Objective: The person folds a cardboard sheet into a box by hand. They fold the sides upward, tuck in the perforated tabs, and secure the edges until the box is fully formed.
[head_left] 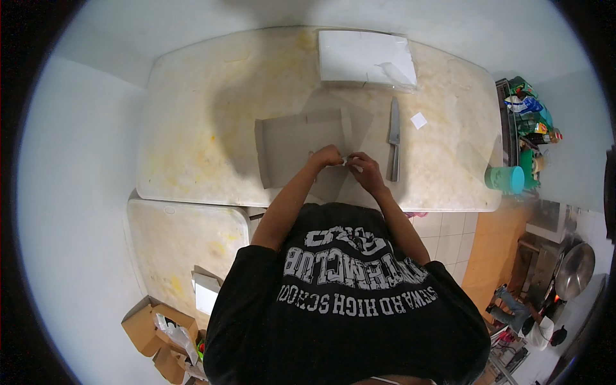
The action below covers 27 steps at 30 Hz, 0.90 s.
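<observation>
Stained and yellowed, the pale surface [192, 147] carries a flattened cardboard box [292, 144] right in front of me, a knife [394, 131] lying just beside it on the right. I see my left hand [327, 156] and right hand [364, 168] close together over the cardboard's near edge, both pinching a small white scrap [351, 163] (tape or paper, I cannot tell). My worry is that the scrap could tear between the fingers, or my right hand could brush the knife nearby.
</observation>
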Each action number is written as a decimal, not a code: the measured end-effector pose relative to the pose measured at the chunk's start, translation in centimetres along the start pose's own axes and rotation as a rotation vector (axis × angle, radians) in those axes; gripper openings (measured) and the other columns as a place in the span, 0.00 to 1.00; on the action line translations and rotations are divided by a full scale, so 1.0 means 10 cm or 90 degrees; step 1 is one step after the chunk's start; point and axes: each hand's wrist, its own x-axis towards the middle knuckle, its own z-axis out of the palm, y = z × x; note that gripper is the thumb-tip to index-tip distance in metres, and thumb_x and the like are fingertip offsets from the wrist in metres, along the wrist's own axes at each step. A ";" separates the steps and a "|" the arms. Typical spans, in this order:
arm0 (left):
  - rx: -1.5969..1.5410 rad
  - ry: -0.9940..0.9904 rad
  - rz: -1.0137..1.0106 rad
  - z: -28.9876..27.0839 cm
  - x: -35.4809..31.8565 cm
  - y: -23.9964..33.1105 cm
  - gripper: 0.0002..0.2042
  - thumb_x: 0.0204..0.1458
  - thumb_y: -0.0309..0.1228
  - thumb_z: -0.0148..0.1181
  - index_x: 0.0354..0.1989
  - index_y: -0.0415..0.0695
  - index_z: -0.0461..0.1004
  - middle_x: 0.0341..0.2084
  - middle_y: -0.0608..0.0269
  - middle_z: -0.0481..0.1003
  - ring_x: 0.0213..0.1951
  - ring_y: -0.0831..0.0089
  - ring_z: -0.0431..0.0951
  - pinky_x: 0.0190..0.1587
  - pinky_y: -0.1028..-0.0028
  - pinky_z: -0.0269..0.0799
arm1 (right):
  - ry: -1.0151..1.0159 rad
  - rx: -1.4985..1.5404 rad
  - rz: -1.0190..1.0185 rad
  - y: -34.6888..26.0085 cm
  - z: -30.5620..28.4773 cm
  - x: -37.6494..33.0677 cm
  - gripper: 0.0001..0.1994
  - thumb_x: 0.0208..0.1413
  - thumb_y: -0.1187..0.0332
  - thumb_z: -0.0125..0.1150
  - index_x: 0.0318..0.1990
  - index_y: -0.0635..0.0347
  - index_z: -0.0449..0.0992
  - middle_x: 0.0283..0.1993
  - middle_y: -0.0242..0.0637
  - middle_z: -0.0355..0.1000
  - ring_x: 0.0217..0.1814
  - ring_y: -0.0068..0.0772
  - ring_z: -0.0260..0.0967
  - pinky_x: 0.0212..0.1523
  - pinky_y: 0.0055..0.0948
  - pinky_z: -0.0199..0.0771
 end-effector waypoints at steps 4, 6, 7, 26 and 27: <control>-0.030 -0.049 -0.014 -0.01 -0.01 -0.02 0.20 0.42 0.43 0.63 0.38 0.39 0.80 0.40 0.43 0.77 0.42 0.46 0.78 0.47 0.54 0.71 | 0.011 0.012 -0.002 -0.02 0.02 0.00 0.07 0.45 0.79 0.65 0.34 0.58 0.79 0.46 0.39 0.74 0.44 0.43 0.75 0.43 0.34 0.75; -0.025 -0.059 -0.014 0.00 0.04 -0.05 0.20 0.42 0.43 0.63 0.38 0.39 0.80 0.41 0.44 0.78 0.44 0.48 0.78 0.49 0.50 0.68 | -0.002 0.005 -0.007 -0.03 0.01 0.01 0.07 0.45 0.78 0.65 0.34 0.58 0.79 0.46 0.39 0.74 0.44 0.43 0.75 0.43 0.35 0.76; -0.020 -0.070 -0.012 0.01 0.06 -0.07 0.21 0.42 0.44 0.63 0.38 0.39 0.80 0.42 0.45 0.78 0.46 0.49 0.78 0.50 0.46 0.66 | -0.004 0.006 -0.007 -0.04 0.00 0.01 0.07 0.45 0.78 0.65 0.34 0.58 0.79 0.46 0.39 0.74 0.44 0.43 0.75 0.43 0.35 0.76; -0.012 -0.011 -0.072 -0.04 -0.08 0.09 0.20 0.42 0.42 0.60 0.35 0.36 0.79 0.33 0.47 0.79 0.34 0.59 0.78 0.42 0.58 0.70 | -0.018 -0.040 -0.020 -0.02 -0.01 0.00 0.07 0.47 0.76 0.65 0.36 0.58 0.79 0.46 0.38 0.74 0.45 0.42 0.75 0.44 0.35 0.77; -0.021 -0.006 -0.072 0.03 0.00 -0.03 0.20 0.42 0.42 0.60 0.35 0.35 0.79 0.33 0.47 0.79 0.34 0.60 0.77 0.41 0.59 0.70 | -0.020 -0.033 -0.028 -0.07 0.00 0.02 0.08 0.47 0.76 0.66 0.36 0.58 0.79 0.46 0.38 0.75 0.45 0.42 0.75 0.44 0.35 0.77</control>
